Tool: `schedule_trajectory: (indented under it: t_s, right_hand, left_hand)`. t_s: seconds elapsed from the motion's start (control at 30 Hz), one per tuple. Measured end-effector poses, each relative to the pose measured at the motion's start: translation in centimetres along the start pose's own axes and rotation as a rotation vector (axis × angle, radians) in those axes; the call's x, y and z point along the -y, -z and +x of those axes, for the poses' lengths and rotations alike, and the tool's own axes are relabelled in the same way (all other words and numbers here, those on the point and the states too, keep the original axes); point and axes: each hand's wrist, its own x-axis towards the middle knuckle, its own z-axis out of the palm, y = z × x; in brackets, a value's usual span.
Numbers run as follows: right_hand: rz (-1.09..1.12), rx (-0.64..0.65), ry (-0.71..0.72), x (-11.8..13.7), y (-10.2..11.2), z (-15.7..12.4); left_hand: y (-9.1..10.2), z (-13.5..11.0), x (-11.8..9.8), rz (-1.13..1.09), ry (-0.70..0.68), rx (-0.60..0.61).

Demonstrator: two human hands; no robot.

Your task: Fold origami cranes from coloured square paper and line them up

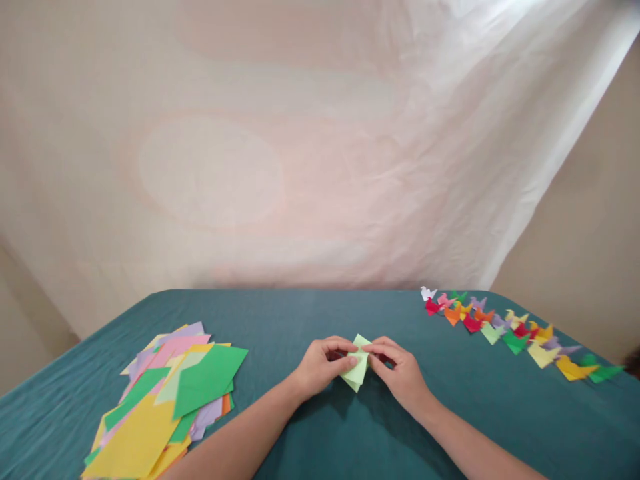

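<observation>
A small pale green folded paper is held just above the dark green tablecloth, in the middle of the view. My left hand pinches it from the left, thumb in front and fingers behind. From the right, my right hand closes its fingertips on the paper's upper right edge. The paper has several layers, with points showing at its top and bottom. Parts of its folds are hidden behind my fingers.
A loose pile of coloured paper sheets lies at the left. Rows of folded paper birds in many colours stand along the right side. Behind the green-covered table hangs a pale cloth.
</observation>
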Motion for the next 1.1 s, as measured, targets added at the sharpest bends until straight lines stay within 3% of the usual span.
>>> schedule_trajectory:
  t_s: [0.6, 0.93, 1.1]
  right_hand:
    - [-0.053, 0.015, 0.066, 1.3, 0.1, -0.2]
    - [-0.032, 0.062, 0.068, 2.3, 0.2, -0.3]
    - [0.024, 0.024, 0.004, 1.7, 0.1, -0.6]
  left_hand:
    - [-0.2, -0.2, -1.2, 0.158, -0.042, -0.027]
    - [-0.2, -0.1, -0.9, 0.051, -0.059, -0.051]
    - [-0.4, -0.1, -1.2, -0.029, -0.067, -0.064]
